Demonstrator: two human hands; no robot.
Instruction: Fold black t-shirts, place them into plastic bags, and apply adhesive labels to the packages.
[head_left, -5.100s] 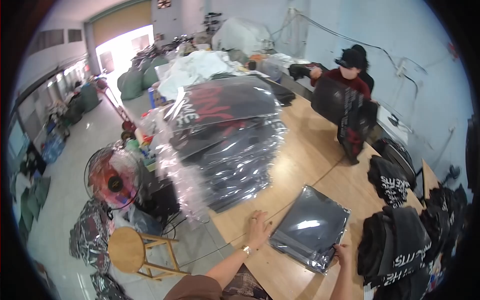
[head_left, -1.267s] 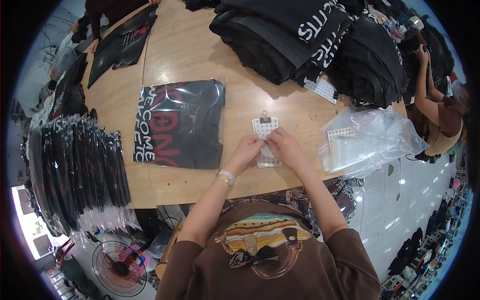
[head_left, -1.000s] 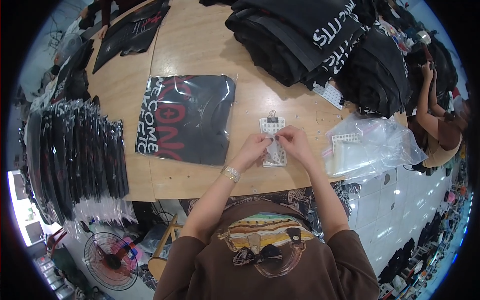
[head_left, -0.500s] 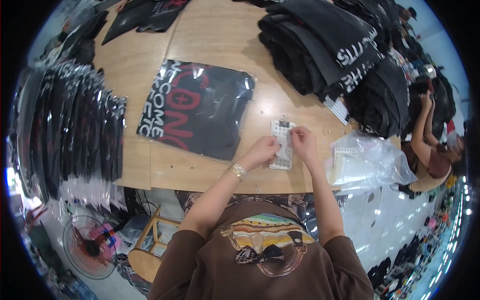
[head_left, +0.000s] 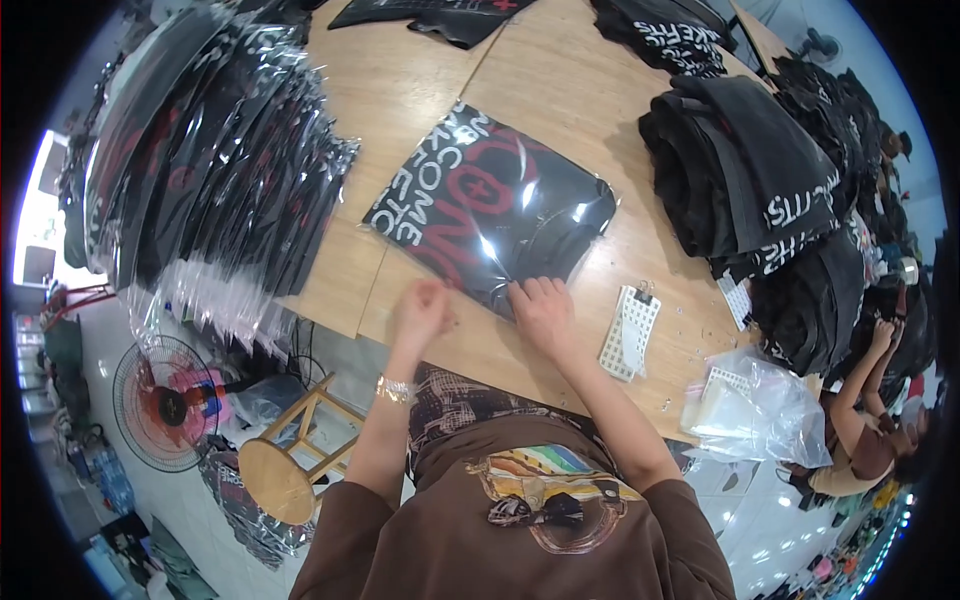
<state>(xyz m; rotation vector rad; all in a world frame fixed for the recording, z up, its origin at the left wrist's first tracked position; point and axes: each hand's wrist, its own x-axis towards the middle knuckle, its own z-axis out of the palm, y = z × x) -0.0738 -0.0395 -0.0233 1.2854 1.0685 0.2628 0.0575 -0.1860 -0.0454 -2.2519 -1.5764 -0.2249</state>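
Observation:
A black shirt with red and white print, sealed in a clear plastic bag (head_left: 495, 205), lies flat on the wooden table (head_left: 560, 90). My right hand (head_left: 540, 308) rests on the bag's near edge with its fingers curled onto the plastic. My left hand (head_left: 422, 306) is just left of it at the same edge, blurred, fingers drawn together; whether it holds anything is unclear. A white perforated sheet with a clip (head_left: 630, 330) lies on the table to the right of my right hand.
A tall stack of bagged black shirts (head_left: 210, 150) fills the table's left end. Piles of unbagged folded black shirts (head_left: 745, 180) sit at the right. A crumpled clear plastic bag (head_left: 760, 410) lies at the near right edge. A seated person (head_left: 860, 440), a wooden stool (head_left: 275, 470) and a fan (head_left: 165, 400) are beside the table.
Both hands have left the white perforated sheet and moved left to the near edge of the bagged shirt. The sheet now lies alone on the table.

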